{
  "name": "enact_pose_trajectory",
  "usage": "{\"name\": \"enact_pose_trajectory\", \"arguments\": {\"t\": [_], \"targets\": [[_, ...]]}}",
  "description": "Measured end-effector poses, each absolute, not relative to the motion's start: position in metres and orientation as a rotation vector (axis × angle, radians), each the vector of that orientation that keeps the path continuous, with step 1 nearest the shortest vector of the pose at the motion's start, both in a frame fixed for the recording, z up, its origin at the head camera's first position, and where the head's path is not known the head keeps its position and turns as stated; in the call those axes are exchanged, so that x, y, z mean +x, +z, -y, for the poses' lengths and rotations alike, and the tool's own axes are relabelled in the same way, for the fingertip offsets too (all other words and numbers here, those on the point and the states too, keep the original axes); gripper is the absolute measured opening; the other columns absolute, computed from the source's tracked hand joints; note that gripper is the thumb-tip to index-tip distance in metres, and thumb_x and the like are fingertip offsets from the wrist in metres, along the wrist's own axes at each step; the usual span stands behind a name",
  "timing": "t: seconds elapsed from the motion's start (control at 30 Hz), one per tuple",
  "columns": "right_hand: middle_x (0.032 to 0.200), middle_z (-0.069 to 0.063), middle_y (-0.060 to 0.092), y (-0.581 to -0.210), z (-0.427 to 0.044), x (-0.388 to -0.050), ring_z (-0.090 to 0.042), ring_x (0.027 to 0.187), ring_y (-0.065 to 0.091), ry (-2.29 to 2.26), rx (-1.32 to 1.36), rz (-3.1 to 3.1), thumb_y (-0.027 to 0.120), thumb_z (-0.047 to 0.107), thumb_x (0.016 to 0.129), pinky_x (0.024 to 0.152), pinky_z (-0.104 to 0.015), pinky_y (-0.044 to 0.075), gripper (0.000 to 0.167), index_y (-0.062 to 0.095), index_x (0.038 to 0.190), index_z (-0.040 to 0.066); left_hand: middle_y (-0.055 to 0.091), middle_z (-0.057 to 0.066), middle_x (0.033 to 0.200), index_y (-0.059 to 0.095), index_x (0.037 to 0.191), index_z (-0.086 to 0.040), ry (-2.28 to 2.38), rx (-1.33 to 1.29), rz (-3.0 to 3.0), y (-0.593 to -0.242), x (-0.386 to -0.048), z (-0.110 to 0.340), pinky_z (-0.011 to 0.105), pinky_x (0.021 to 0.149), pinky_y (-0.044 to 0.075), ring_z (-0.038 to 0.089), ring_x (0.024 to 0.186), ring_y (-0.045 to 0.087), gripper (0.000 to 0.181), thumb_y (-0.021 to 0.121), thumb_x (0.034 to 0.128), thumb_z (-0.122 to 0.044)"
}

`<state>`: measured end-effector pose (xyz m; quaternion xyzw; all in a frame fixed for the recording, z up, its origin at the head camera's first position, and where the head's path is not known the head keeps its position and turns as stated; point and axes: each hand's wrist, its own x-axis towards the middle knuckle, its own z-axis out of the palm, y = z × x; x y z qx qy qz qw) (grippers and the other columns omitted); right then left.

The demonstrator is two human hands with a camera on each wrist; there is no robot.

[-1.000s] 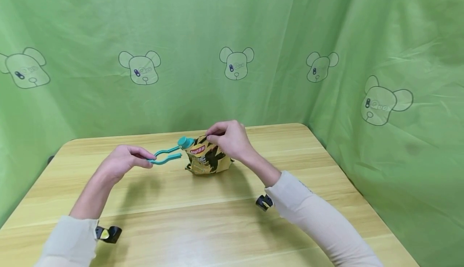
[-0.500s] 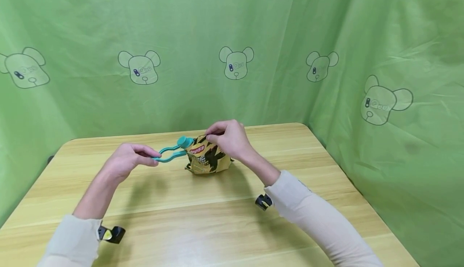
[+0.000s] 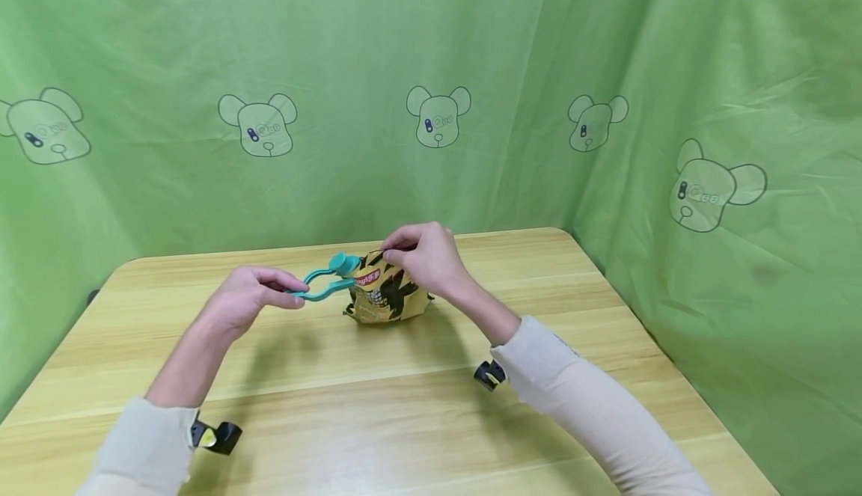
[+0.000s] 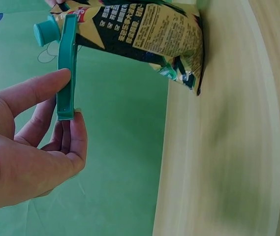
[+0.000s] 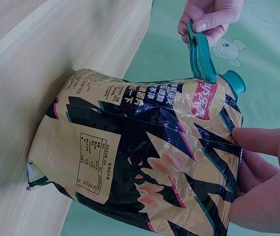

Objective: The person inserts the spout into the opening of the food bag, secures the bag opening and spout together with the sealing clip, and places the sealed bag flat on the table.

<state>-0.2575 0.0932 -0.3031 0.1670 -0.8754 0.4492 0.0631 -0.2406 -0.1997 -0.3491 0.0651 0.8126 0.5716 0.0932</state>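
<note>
My left hand (image 3: 242, 300) pinches one end of a teal bag clip (image 3: 328, 291) with a round spout cap (image 3: 343, 263). The clip's two arms stand apart at the upper left corner of a yellow and black Lay's chip bag (image 3: 385, 306). The near arm overlaps the bag's printed front; the capped arm sits at the top edge, partly hidden. With thumb and fingers, my right hand (image 3: 431, 260) pinches the bag's top edge, holding it upright on the table. In the right wrist view, the bag (image 5: 130, 147) shows its printed side, and the clip (image 5: 202, 56) reaches its corner.
The wooden table (image 3: 350, 421) stretches out in front of and around the bag. A green curtain (image 3: 350, 47) with bear outlines hangs behind and at the sides. Black wrist mounts (image 3: 218, 436) hang beneath both cuffs.
My left hand has moved right with the clip, and its near arm now overlaps the bag's corner, where before there was a gap. The right hand and bag have stayed put.
</note>
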Motion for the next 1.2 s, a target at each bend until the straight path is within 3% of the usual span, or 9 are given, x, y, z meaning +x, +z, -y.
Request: {"name": "enact_pose_trajectory", "arguments": {"t": [0.63, 1.07, 1.2], "targets": [[0.090, -0.002, 0.078, -0.303, -0.093, -0.256, -0.014, 0.079, 0.071, 1.355, 0.498, 2.645, 0.076, 0.010, 0.089, 0.070, -0.029, 0.057, 0.008, 0.080, 0.095, 0.012, 0.070, -0.006, 0.099, 0.077, 0.107, 0.000, 1.801, 0.199, -2.337, -0.349, -0.242, 0.176, 0.041, 0.107, 0.037, 0.017, 0.102, 0.059, 0.028, 0.082, 0.0809, -0.006], [0.091, -0.002, 0.078, -0.303, -0.093, -0.257, -0.014, 0.079, 0.071, 1.366, 0.504, 2.643, 0.076, 0.009, 0.089, 0.070, -0.028, 0.058, 0.009, 0.080, 0.097, 0.011, 0.068, -0.007, 0.093, 0.072, 0.107, -0.002, 1.873, 0.215, -2.276, -0.349, -0.245, 0.163, 0.024, 0.092, 0.048, 0.013, 0.095, 0.060, 0.027, 0.081, 0.0814, -0.002], [0.091, -0.002, 0.078, -0.303, -0.094, -0.257, -0.014, 0.080, 0.071, 1.366, 0.502, 2.644, 0.076, 0.009, 0.089, 0.071, -0.028, 0.058, 0.009, 0.080, 0.097, 0.011, 0.064, -0.004, 0.097, 0.063, 0.115, 0.001, 1.929, 0.241, -2.216, -0.348, -0.247, 0.159, 0.021, 0.088, 0.052, 0.013, 0.096, 0.059, 0.038, 0.078, 0.0800, 0.006]]}}
